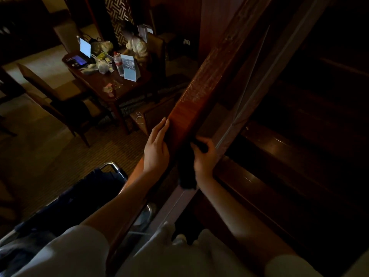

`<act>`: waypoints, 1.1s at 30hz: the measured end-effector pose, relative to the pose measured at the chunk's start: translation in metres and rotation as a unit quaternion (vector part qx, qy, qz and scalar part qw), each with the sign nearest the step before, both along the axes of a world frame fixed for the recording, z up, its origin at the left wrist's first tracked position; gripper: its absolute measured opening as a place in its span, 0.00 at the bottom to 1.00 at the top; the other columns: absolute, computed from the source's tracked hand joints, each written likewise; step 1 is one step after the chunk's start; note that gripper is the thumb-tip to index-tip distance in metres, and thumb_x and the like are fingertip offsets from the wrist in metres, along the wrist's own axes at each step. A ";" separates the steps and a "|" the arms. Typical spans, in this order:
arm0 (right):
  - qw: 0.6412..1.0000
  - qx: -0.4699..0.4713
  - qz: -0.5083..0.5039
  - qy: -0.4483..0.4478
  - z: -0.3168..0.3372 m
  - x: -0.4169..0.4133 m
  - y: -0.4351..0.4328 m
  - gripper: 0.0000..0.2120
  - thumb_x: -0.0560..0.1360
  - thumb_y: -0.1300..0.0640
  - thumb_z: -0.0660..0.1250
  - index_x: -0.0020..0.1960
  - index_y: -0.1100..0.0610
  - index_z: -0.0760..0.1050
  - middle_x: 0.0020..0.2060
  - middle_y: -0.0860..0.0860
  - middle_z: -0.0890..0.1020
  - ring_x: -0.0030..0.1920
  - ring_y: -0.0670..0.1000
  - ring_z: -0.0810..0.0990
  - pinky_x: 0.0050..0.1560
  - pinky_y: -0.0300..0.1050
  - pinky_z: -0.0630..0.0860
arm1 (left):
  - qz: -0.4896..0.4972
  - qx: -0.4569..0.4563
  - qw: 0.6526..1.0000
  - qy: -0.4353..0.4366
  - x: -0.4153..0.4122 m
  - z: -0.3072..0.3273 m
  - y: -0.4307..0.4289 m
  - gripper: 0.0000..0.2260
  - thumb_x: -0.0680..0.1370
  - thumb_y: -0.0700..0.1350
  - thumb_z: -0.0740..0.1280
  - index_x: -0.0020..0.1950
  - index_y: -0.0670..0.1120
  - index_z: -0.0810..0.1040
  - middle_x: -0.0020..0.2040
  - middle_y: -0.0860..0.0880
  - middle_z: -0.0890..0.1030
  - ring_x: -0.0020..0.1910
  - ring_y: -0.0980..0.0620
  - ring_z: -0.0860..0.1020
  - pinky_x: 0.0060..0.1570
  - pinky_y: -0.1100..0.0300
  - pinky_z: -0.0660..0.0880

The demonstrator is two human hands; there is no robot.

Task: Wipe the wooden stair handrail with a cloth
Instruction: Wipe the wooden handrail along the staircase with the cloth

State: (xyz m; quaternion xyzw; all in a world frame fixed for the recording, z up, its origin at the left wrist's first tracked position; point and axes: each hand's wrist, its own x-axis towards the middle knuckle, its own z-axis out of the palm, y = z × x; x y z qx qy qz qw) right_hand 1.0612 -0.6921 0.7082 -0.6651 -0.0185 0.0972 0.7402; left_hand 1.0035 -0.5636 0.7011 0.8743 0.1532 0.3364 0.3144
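Note:
The wooden handrail (201,84) runs diagonally from the lower middle up to the top right, its upper stretch dusty and streaked. My left hand (156,148) lies flat against the rail's left edge with straight fingers. My right hand (204,156) grips a dark cloth (186,168) against the rail's right side; the cloth hangs down below the hand and is hard to make out in the dim light.
Dark stair treads (279,148) drop away on the right, beside a glass panel (245,92). Below on the left stands a cluttered wooden table (111,84) with chairs (54,94), and a person (135,45) sits at it. A dark trolley (79,194) stands at lower left.

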 end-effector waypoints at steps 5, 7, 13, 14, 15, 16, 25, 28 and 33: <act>0.992 -0.005 -0.113 -0.050 0.051 0.081 0.002 0.09 0.75 0.63 0.70 0.55 0.56 0.78 0.52 0.49 0.80 0.51 0.42 0.78 0.47 0.33 0.77 | -0.004 0.001 1.000 -0.002 0.001 -0.002 0.000 0.30 0.75 0.28 0.55 0.76 0.45 0.65 0.76 0.49 0.65 0.74 0.56 0.63 0.70 0.54 0.68; 0.990 0.005 -0.128 -0.062 0.058 0.088 0.003 0.09 0.76 0.62 0.70 0.56 0.58 0.78 0.52 0.50 0.81 0.51 0.41 0.79 0.47 0.33 0.78 | -0.003 0.001 1.000 -0.002 0.001 -0.002 0.001 0.30 0.75 0.27 0.56 0.76 0.46 0.65 0.76 0.49 0.65 0.74 0.56 0.63 0.70 0.54 0.68; 0.997 -0.023 -0.073 -0.027 0.003 0.002 0.012 0.08 0.76 0.62 0.69 0.55 0.57 0.77 0.53 0.47 0.78 0.55 0.44 0.77 0.57 0.37 0.75 | -0.008 0.003 1.000 0.010 -0.001 -0.001 0.000 0.27 0.77 0.33 0.53 0.76 0.46 0.64 0.76 0.49 0.64 0.73 0.51 0.65 0.66 0.46 0.73; 0.999 -0.016 -0.051 -0.007 -0.011 -0.018 0.012 0.09 0.76 0.64 0.69 0.55 0.59 0.77 0.52 0.49 0.80 0.53 0.44 0.78 0.54 0.35 0.77 | -0.009 0.004 1.000 0.009 -0.001 -0.001 0.000 0.27 0.77 0.34 0.53 0.76 0.46 0.64 0.76 0.49 0.64 0.73 0.51 0.65 0.66 0.46 0.73; 0.999 -0.007 -0.032 0.018 -0.021 -0.035 0.013 0.09 0.76 0.66 0.68 0.55 0.59 0.77 0.51 0.49 0.80 0.51 0.42 0.79 0.51 0.33 0.77 | -0.008 0.006 1.000 0.009 -0.001 -0.001 0.000 0.27 0.77 0.35 0.52 0.76 0.46 0.64 0.76 0.48 0.64 0.73 0.51 0.66 0.66 0.46 0.72; 0.999 -0.001 -0.018 0.037 -0.030 -0.049 0.013 0.09 0.75 0.68 0.68 0.53 0.59 0.77 0.50 0.49 0.81 0.50 0.41 0.80 0.49 0.31 0.77 | -0.008 0.006 1.000 0.008 -0.001 -0.001 0.000 0.27 0.77 0.35 0.52 0.76 0.46 0.64 0.76 0.48 0.65 0.73 0.51 0.66 0.67 0.47 0.72; 1.000 0.013 -0.027 0.008 -0.008 -0.010 0.006 0.09 0.74 0.67 0.70 0.53 0.60 0.79 0.50 0.53 0.82 0.49 0.46 0.81 0.49 0.33 0.77 | -0.015 -0.008 1.000 -0.005 -0.002 0.000 0.001 0.28 0.76 0.29 0.55 0.75 0.44 0.66 0.75 0.47 0.66 0.73 0.52 0.66 0.67 0.45 0.72; 0.993 0.007 -0.110 -0.048 0.030 0.062 0.007 0.11 0.74 0.68 0.69 0.56 0.63 0.79 0.51 0.52 0.81 0.51 0.46 0.79 0.47 0.27 0.74 | -0.019 -0.008 1.000 -0.003 -0.003 0.002 0.000 0.29 0.75 0.27 0.56 0.75 0.44 0.66 0.75 0.48 0.65 0.73 0.52 0.66 0.67 0.45 0.72; 0.990 0.010 -0.120 -0.076 0.063 0.125 -0.003 0.09 0.75 0.63 0.70 0.53 0.54 0.80 0.49 0.46 0.81 0.50 0.41 0.79 0.43 0.29 0.76 | -0.024 -0.011 1.000 0.000 -0.003 0.002 0.000 0.29 0.75 0.27 0.56 0.76 0.44 0.65 0.76 0.48 0.65 0.73 0.51 0.66 0.66 0.44 0.72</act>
